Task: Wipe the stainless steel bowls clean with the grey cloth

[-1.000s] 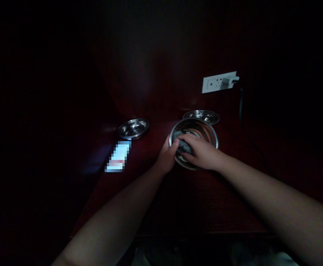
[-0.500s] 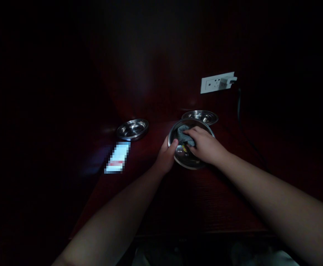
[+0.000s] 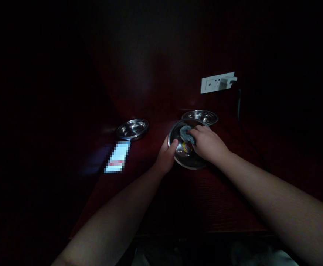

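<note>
A shiny metal bowl (image 3: 190,162) is tilted toward me above the dark red table, a yellow-and-red sticker on its inner bottom. My left hand (image 3: 167,155) grips the bowl's left rim, thumb over the inside edge and the other fingers hidden behind. Inside the bowl, my right hand (image 3: 207,144) is closed on a bunched grey-green cloth (image 3: 186,133), which presses on the inner wall. The right hand covers part of the bowl's right side.
Behind the held bowl stands a second metal bowl (image 3: 201,115); another metal dish (image 3: 133,129) is at the left. A lit phone (image 3: 117,157) with a blurred screen lies near the left edge of the table (image 3: 139,207). A wall socket (image 3: 217,82) has a plug and hanging cable (image 3: 239,107).
My right hand and the cloth have shifted slightly within the bowl, uncovering more of the sticker. The left hand and the bowl have stayed in place.
</note>
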A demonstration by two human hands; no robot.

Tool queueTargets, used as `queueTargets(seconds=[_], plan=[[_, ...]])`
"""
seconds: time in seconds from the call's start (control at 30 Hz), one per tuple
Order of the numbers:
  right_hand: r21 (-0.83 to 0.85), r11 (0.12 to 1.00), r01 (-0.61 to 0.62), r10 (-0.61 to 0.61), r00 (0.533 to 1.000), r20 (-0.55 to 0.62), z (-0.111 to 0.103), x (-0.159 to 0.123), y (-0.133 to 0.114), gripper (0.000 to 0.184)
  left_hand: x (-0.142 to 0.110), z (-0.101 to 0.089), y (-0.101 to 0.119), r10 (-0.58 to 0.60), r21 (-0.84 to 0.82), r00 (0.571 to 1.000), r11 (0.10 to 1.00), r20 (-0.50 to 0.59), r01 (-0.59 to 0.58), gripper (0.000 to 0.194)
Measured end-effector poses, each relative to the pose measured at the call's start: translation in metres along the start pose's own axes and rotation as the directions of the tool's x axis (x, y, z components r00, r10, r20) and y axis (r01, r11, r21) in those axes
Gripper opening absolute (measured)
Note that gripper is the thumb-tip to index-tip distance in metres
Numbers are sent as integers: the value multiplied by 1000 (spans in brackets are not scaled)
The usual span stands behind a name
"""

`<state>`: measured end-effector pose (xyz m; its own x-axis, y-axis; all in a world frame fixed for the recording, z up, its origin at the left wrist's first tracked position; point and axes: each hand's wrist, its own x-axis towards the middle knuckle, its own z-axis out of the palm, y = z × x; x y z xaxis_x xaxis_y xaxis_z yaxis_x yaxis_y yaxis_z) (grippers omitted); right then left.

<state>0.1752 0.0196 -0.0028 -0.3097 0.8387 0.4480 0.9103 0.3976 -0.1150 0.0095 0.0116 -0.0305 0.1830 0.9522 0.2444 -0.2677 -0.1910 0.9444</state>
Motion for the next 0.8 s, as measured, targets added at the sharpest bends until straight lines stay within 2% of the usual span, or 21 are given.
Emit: queueTargets(seconds=[0.13, 0.33, 0.4, 0.57, 0.67, 0.8], plan=[[-93, 995, -43, 48, 998, 50, -5, 2, 1, 33, 0, 0, 1, -12, 10, 1000, 1000, -1, 12, 46], [-131, 991, 6, 18, 984, 178, -9, -1, 3, 36, 0, 0, 2, 5, 23, 1000, 1000, 4, -6, 45], [-92, 994, 54, -29, 965, 259, -10, -3, 4, 32, -1, 0, 3, 8, 42, 1000, 999, -9, -8, 43], [88, 987, 136, -161, 886, 434, -15, -8, 0, 28, -1, -1, 0, 38, 58, 999, 998, -5, -37, 44], [177, 973, 151, -218, 855, 471, -17, -9, -7, 29, 0, -1, -3, 22, 50, 1000, 999, -2, -22, 44], [192, 968, 161, -235, 852, 468, -19, -10, -13, 33, 0, -1, -4, 25, 77, 1000, 997, -18, -24, 44]])
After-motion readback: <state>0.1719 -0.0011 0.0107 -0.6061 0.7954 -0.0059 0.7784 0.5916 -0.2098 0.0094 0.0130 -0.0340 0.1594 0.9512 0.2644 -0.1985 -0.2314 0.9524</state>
